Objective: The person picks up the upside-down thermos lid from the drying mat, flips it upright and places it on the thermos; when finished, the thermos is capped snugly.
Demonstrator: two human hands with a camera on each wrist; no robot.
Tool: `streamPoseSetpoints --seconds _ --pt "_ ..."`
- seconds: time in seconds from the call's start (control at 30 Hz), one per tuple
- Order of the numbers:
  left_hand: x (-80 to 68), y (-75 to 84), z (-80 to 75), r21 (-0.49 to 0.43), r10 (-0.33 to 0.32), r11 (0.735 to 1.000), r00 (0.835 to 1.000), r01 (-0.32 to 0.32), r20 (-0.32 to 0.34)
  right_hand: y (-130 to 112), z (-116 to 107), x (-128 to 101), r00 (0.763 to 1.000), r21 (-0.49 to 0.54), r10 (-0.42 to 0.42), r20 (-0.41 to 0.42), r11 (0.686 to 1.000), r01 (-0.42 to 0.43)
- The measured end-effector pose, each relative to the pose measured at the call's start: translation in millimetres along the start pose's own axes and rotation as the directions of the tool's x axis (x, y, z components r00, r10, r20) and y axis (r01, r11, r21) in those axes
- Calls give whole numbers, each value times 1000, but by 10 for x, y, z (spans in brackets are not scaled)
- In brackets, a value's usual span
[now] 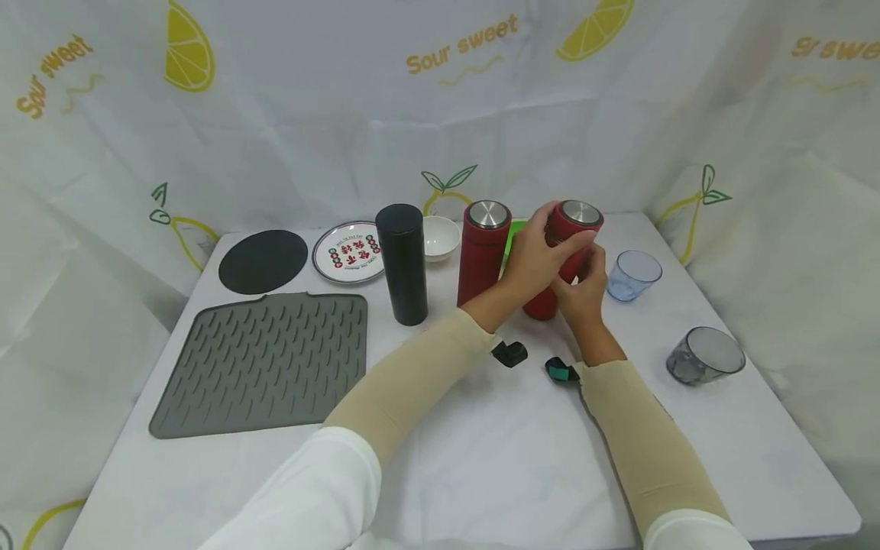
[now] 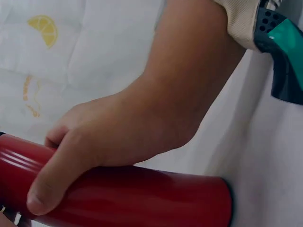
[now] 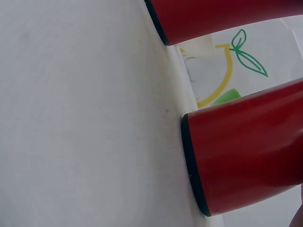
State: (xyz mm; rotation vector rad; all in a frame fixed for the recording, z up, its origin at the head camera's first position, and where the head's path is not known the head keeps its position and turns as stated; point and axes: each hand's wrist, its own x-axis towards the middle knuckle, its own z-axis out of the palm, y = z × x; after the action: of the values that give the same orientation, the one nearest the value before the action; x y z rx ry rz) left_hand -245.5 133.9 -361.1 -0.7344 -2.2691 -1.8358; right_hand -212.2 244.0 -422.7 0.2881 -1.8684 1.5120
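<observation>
Two red thermoses with silver lids stand upright toward the back right of the table. My left hand [image 1: 531, 258] reaches across and grips the right-hand red thermos [image 1: 541, 307] near its top, thumb along the near side in the left wrist view. On the same thermos's right side, my right hand [image 1: 584, 294] holds it just under the left hand's thumb, fingers bent. Its dark base meets the white tabletop in the right wrist view. The other red thermos [image 1: 480, 263] stands close on its left, untouched.
A black tumbler [image 1: 404, 267], white bowl [image 1: 440, 238] and printed plate [image 1: 349, 253] stand left of the thermoses. Farther left are a black round mat [image 1: 263, 261] and grey ridged mat [image 1: 275, 367]. Blue glass [image 1: 632, 276] and grey glass [image 1: 704, 357] stand right. Something green [image 1: 513, 231] shows behind.
</observation>
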Motion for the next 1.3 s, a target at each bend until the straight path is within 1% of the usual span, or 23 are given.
streamPoseSetpoints --seconds 0.1,0.17,0.27,0.4,0.47,0.53,0.57,0.7,0.77,0.8,0.9,0.97,1.03,1.2,1.3 --pt "-23 -45 29 -48 32 998 999 -32 -5 -3 0 -6 1000 4 18 -7 1000 -18" --pt "-22 -50 27 -81 27 996 1000 -28 -11 -6 6 -11 999 2 33 -5 999 -33" --pt "10 -24 1 -136 -32 990 999 35 24 -10 15 -18 999 -18 42 11 999 -42" --pt "101 23 -26 -148 -123 980 989 134 83 -14 25 -11 999 -19 39 22 999 -39" --pt "137 30 -26 -140 -152 977 985 163 87 -19 31 -5 999 -10 36 21 999 -35" --pt "149 22 -16 -156 -162 973 984 172 78 -25 34 -4 999 0 36 17 999 -36" --pt "148 17 -10 -166 -161 971 984 171 72 -29 35 -4 999 -1 38 16 999 -38" --pt "137 0 21 -188 -94 977 994 101 48 -38 34 5 1000 -17 28 11 999 -28" --pt "140 -1 34 -206 -75 975 997 80 34 -38 32 15 1000 -23 23 4 999 -23" --pt "141 2 40 -214 -74 974 997 78 29 -37 30 20 1000 -29 19 0 999 -19" --pt "140 5 56 -250 -117 961 993 118 19 -24 16 26 1000 -31 19 -10 999 -20" --pt "133 -1 66 -258 -131 957 991 133 26 -17 3 22 1000 -42 24 -10 999 -24" --pt "127 -6 68 -250 -130 959 991 135 33 -11 -7 15 1000 -44 30 -9 999 -31" --pt "127 -17 10 -179 -73 980 994 86 77 -26 1 7 998 -41 58 9 997 -58" --pt "120 -29 -1 -165 -43 984 993 62 114 -39 -18 1 997 -49 75 20 996 -74"
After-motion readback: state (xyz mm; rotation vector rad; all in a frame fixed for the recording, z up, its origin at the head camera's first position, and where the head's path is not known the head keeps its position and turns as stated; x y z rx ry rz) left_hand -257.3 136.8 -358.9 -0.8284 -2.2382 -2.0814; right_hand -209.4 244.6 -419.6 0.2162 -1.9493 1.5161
